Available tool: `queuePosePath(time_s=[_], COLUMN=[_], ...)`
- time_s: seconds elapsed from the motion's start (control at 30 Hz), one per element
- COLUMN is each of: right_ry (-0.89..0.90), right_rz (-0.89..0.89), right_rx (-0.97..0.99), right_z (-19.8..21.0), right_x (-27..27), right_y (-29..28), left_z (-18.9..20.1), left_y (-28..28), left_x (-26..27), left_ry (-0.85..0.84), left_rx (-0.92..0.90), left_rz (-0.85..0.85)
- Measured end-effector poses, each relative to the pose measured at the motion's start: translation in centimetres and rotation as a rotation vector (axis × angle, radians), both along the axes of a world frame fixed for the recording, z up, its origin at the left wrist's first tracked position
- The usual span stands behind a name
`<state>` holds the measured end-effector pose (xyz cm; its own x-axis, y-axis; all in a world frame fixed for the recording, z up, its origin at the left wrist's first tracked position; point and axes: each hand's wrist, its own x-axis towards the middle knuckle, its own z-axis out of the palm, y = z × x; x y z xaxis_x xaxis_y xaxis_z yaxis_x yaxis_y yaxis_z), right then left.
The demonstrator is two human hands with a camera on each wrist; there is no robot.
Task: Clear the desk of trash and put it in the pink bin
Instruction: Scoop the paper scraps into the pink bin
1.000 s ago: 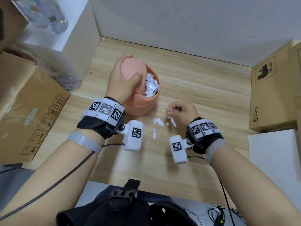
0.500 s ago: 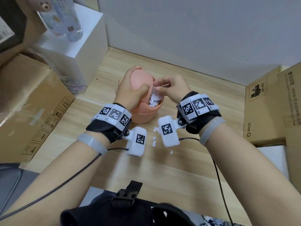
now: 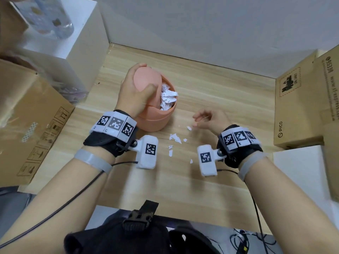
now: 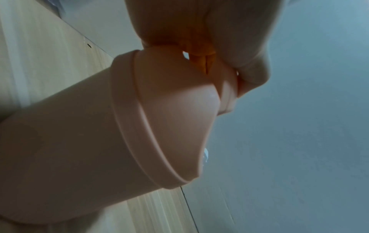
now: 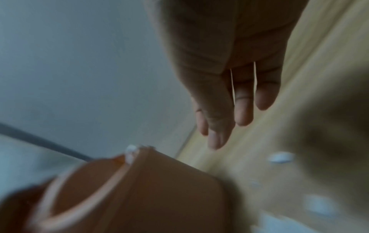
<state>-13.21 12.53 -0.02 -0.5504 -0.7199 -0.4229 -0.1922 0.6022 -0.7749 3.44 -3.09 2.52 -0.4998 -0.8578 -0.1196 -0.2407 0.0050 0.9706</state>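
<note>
Taking the pink bin (image 3: 156, 116) as my landmark: well off to its right stands a cardboard box (image 3: 293, 110) whose near face reads "PICO" beside a round logo, with a dashed red stamp higher up that I cannot read. A second carton (image 3: 328, 85) leans against it, and the print running up its side is too skewed to make out. To the bin's left a bigger brown box (image 3: 36, 125) carries a row of black handling symbols and a strip of patterned tape. Behind and left of the bin sits a white box (image 3: 80, 39) with a clear printed bottle (image 3: 53, 21) on top. Black-and-white square markers wrap both of my wristbands.

My left hand (image 3: 134, 94) is curled over the bin's swing lid (image 3: 146, 79), thumb pressed onto its front edge, holding the lid tipped back. Torn white paper (image 3: 167, 99) fills the opening up to the rim.

My right hand (image 3: 211, 120) hovers just right of the bin, above the desk (image 3: 211, 88). Its fingers (image 5: 243, 110) are loosely extended and hold nothing that I can see.

Small white paper scraps (image 3: 175, 138) lie on the desk in front of the bin, between my two wrists, with one (image 3: 189, 128) right under my right fingertips.
</note>
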Motion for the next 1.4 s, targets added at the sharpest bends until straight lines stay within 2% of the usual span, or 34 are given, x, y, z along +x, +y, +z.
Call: queuePosePath(time_s=[0.13, 0.3, 0.4, 0.57, 0.8, 0.87, 1.0, 1.07, 1.13, 1.23, 1.4], right_ry=[-0.009, 0.162, 0.207, 0.258, 0.238, 0.239, 0.259, 0.294, 0.285, 0.225, 0.201], right_rz=[0.165, 0.289, 0.204, 0.013, -0.2, -0.098, 0.269, 0.394, 0.422, 0.369, 0.301], right_rx=[0.282, 0.371, 0.345, 0.131, 0.049, 0.077, 0.074, 0.056, 0.003, -0.062, -0.063], right_z=[-4.7, -7.0, -7.3, -8.0, -8.2, -8.3, -8.2, -8.4, -8.8, -9.2, -9.5], right_x=[1.4, 2.8, 3.6, 4.1, 3.1, 3.7, 5.7, 5.9, 5.8, 5.5, 5.1], right_y=[4.0, 5.1, 4.1, 1.6, 1.8, 1.5, 0.7, 0.8, 0.9, 0.9, 0.6], left_z=[-0.1, -0.2, -0.2, -0.3, -0.3, -0.3, -0.4, -0.4, -0.4, -0.4, -0.5], left_y=[0.0, 0.1, 0.1, 0.0, 0.0, 0.0, -0.1, -0.1, -0.1, -0.1, -0.1], left_x=[-0.1, -0.2, -0.2, -0.2, -0.1, -0.1, 0.0, 0.1, 0.1, 0.1, 0.1], left_ry=[0.021, 0.036, 0.031, 0.034, 0.068, 0.07, 0.068, 0.066, 0.07, 0.074, 0.069], left_rx=[-0.028, -0.038, -0.044, -0.05, -0.039, -0.039, -0.039, -0.041, -0.042, -0.041, -0.049], left_rz=[0.0, 0.013, 0.016, 0.02, 0.01, 0.009, 0.001, -0.006, -0.011, -0.013, -0.011])
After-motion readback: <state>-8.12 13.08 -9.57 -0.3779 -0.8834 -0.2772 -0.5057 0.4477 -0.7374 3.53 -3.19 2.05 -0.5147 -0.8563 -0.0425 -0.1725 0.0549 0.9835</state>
